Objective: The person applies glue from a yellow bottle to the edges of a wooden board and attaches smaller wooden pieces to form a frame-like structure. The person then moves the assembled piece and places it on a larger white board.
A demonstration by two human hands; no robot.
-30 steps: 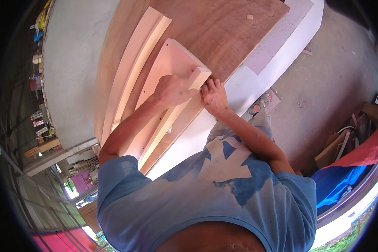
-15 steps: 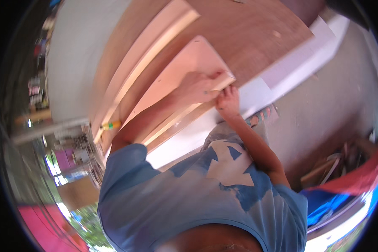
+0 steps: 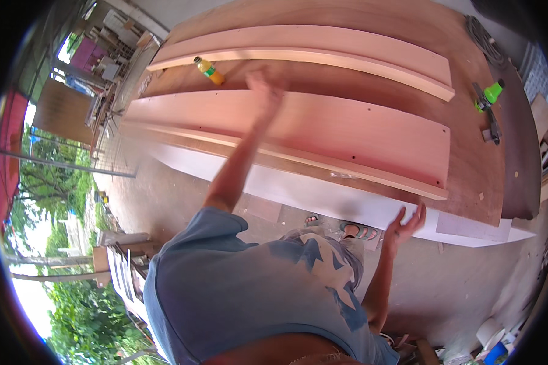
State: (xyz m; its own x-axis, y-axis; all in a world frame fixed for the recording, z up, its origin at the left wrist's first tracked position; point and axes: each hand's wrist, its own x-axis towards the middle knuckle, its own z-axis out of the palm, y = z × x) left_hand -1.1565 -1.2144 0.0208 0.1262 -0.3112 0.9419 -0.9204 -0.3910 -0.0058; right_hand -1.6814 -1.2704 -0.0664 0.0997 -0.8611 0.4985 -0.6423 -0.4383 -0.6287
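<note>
A long pale pinkish wooden board (image 3: 347, 125) with a raised strip along its near edge and several dark holes lies along the front of the brown worktable. My left hand (image 3: 266, 85) is over its far edge, smeared by motion, so its fingers are unclear and I cannot tell whether it touches the wood. My right hand (image 3: 408, 224) is just off the table's front edge, near the board's right end, its fingers apart and nothing in them. Behind lies a similar long board (image 3: 323, 42), parallel to the first.
A bottle of orange liquid (image 3: 210, 71) lies between the boards at left. A green-and-black tool (image 3: 490, 96) rests at the table's right side, below a coiled dark cable (image 3: 486, 39). A white panel (image 3: 298, 194) runs along the table's front, above my sandalled feet.
Both hands, which were together at the near board's corner, have come apart: the left lies over the board's far edge, the right off the table front. The view has turned, showing more of the table.
</note>
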